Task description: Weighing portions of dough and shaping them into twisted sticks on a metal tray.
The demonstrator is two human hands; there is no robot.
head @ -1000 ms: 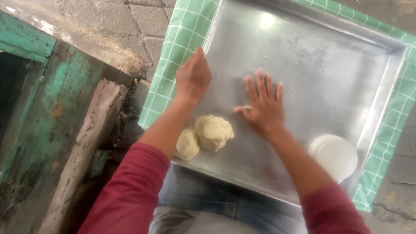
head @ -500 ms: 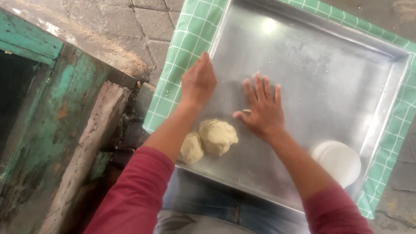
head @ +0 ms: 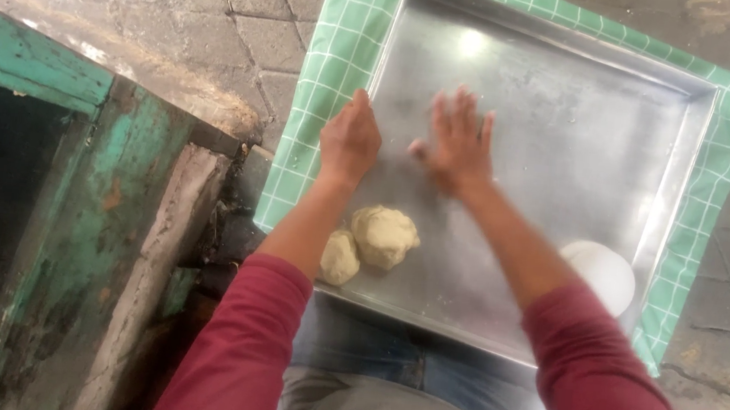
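Steel tray (head: 565, 91): my left hand (head: 350, 140) and right hand (head: 456, 144) flat, fingers spread, holding nothing; dough lumps (head: 372, 242) near its front edge, likely soft, sticky, best scooped from beneath.

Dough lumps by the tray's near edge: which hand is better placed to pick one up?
Probably the left hand. Its forearm passes right beside the larger dough lump and smaller dough lump; the right hand lies flat on the tray, farther off.
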